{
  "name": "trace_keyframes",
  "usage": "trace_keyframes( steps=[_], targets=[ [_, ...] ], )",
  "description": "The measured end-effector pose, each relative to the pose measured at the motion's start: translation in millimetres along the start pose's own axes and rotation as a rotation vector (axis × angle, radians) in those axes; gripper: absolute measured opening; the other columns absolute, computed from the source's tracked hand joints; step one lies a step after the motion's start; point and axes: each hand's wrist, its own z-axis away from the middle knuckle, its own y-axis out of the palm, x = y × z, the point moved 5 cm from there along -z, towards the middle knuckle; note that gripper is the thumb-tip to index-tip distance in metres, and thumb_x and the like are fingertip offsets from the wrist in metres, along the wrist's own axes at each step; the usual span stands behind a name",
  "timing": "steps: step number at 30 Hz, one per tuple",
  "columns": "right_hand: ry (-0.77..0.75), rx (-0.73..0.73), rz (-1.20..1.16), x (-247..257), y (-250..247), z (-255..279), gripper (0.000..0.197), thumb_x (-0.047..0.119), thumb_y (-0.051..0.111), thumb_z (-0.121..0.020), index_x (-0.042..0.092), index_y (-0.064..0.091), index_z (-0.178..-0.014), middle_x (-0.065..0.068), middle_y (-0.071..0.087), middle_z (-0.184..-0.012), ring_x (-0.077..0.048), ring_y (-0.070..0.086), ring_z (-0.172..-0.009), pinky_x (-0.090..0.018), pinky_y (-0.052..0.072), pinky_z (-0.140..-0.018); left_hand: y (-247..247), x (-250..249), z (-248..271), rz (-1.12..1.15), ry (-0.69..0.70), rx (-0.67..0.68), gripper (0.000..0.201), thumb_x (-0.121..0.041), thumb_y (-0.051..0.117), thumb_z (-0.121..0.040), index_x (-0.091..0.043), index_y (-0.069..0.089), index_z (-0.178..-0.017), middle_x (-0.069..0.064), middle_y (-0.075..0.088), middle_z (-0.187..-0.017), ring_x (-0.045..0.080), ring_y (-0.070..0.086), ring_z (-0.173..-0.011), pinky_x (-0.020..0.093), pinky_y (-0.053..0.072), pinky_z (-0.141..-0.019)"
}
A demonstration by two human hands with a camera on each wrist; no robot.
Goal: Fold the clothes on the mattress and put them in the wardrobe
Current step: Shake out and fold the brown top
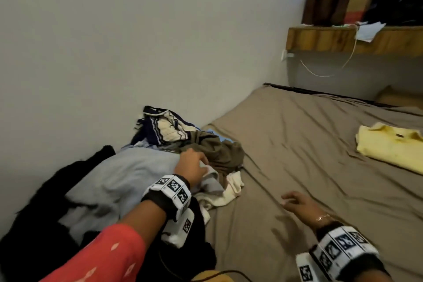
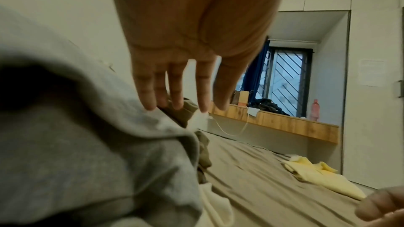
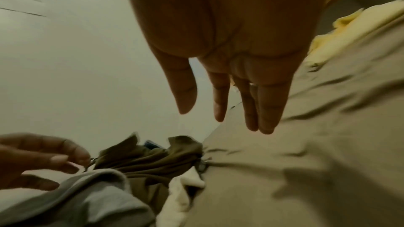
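A heap of unfolded clothes lies on the brown mattress (image 1: pixel 297 144) against the wall: a black garment (image 1: pixel 34 224), a grey garment (image 1: pixel 114 181), an olive one (image 1: pixel 219 151), a striped navy and cream one (image 1: pixel 164 130) and a cream one (image 1: pixel 231 192). My left hand (image 1: pixel 194 166) reaches over the heap, its straight fingers (image 2: pixel 150 99) touching the grey garment (image 2: pixel 87 144) at its edge beside the olive cloth (image 3: pixel 148 158). My right hand (image 1: pixel 293 200) hovers open above bare sheet, holding nothing, fingers (image 3: pixel 266 110) extended. A folded yellow shirt (image 1: pixel 389 146) lies at the far right.
A wooden shelf (image 1: pixel 332 39) with bags, papers and a hanging white cable (image 1: pixel 325 73) runs along the far wall above the bed's head. The left wrist view shows a white cupboard door (image 2: pixel 376 75), a window and a pink bottle (image 2: pixel 314 110).
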Motion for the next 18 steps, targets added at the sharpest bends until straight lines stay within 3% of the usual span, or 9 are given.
trace_keyframes(
  steps=[2, 4, 6, 9, 11, 12, 14, 16, 18],
  targets=[
    [-0.088, 0.091, 0.032, 32.4, 25.0, -3.0, 0.012, 0.003, 0.064, -0.083, 0.013, 0.058, -0.082, -0.012, 0.059, -0.09, -0.025, 0.055, -0.092, -0.027, 0.044, -0.075, -13.9, 18.1, 6.9, -0.286, -0.106, 0.025, 0.035, -0.028, 0.067, -0.081, -0.015, 0.059, -0.114, 0.012, 0.043, -0.128, 0.032, 0.036, -0.124, 0.037, 0.036, -0.1],
    [-0.167, 0.169, 0.094, 59.9, 48.5, -3.3, 0.02, 0.003, 0.064, -0.084, 0.021, 0.055, -0.078, -0.009, 0.059, -0.089, -0.023, 0.056, -0.091, -0.031, 0.044, -0.083, -19.5, 30.3, 14.5, -0.469, -0.163, 0.075, 0.045, -0.024, 0.063, -0.084, -0.014, 0.046, -0.125, 0.01, 0.042, -0.135, 0.031, 0.036, -0.127, 0.04, 0.035, -0.1],
    [-0.239, 0.251, 0.157, 84.7, 67.9, 0.6, 0.02, 0.002, 0.062, -0.084, 0.019, 0.054, -0.082, -0.004, 0.057, -0.087, -0.018, 0.053, -0.088, -0.03, 0.043, -0.083, -25.4, 34.0, 18.2, -0.538, -0.158, 0.012, 0.038, -0.016, 0.051, -0.088, -0.012, 0.039, -0.124, 0.009, 0.048, -0.133, 0.028, 0.042, -0.125, 0.042, 0.035, -0.098],
    [-0.379, 0.296, 0.321, 117.0, 85.6, 1.6, 0.014, 0.004, 0.059, -0.086, 0.015, 0.058, -0.095, 0.004, 0.059, -0.087, -0.018, 0.054, -0.091, -0.028, 0.044, -0.083, -31.3, 32.6, 22.2, -0.569, -0.127, 0.074, 0.041, -0.018, 0.059, -0.083, -0.017, 0.044, -0.121, 0.006, 0.056, -0.126, 0.027, 0.049, -0.12, 0.044, 0.036, -0.096],
    [-0.467, 0.262, 0.531, 137.7, 92.6, -2.4, 0.024, 0.009, 0.056, -0.087, 0.011, 0.059, -0.111, -0.005, 0.062, -0.11, -0.02, 0.056, -0.106, -0.025, 0.041, -0.088, -28.5, 29.8, 27.1, -0.626, -0.056, 0.194, 0.039, -0.021, 0.061, -0.082, -0.022, 0.05, -0.119, 0.005, 0.057, -0.124, 0.025, 0.05, -0.119, 0.043, 0.035, -0.094],
    [-0.51, 0.246, 0.646, 147.9, 97.5, -5.0, 0.03, 0.01, 0.055, -0.088, 0.011, 0.057, -0.118, -0.009, 0.055, -0.127, -0.022, 0.051, -0.118, -0.026, 0.039, -0.095, -27.5, 29.3, 31.1, -0.651, -0.019, 0.221, 0.036, -0.022, 0.06, -0.083, -0.023, 0.052, -0.118, 0.004, 0.057, -0.124, 0.025, 0.051, -0.118, 0.041, 0.035, -0.093],
    [-0.603, 0.211, 0.845, 170.0, 112.6, -9.7, 0.039, 0.013, 0.054, -0.087, 0.014, 0.054, -0.126, -0.011, 0.022, -0.152, -0.026, 0.025, -0.139, -0.031, 0.028, -0.11, -25.7, 31.2, 39.7, -0.661, 0.036, 0.223, 0.031, -0.023, 0.055, -0.086, -0.023, 0.053, -0.117, 0.004, 0.057, -0.124, 0.026, 0.051, -0.118, 0.039, 0.036, -0.092],
    [-0.614, 0.187, 0.926, 185.0, 127.9, -18.2, 0.047, 0.013, 0.05, -0.09, 0.013, 0.044, -0.136, -0.005, -0.001, -0.157, -0.025, 0.005, -0.144, -0.038, 0.021, -0.114, -25.0, 36.7, 46.9, -0.636, 0.056, 0.219, 0.029, -0.021, 0.052, -0.087, -0.023, 0.053, -0.116, 0.005, 0.056, -0.123, 0.027, 0.049, -0.119, 0.039, 0.036, -0.092],
    [-0.564, 0.225, 0.954, 188.5, 140.6, -32.1, 0.044, 0.012, 0.044, -0.093, 0.006, 0.042, -0.136, -0.003, 0.005, -0.157, -0.024, 0.01, -0.144, -0.04, 0.026, -0.111, -23.7, 42.9, 51.1, -0.616, 0.064, 0.228, 0.03, -0.018, 0.052, -0.087, -0.023, 0.054, -0.116, 0.005, 0.055, -0.122, 0.026, 0.046, -0.119, 0.039, 0.035, -0.091]
  ],
)
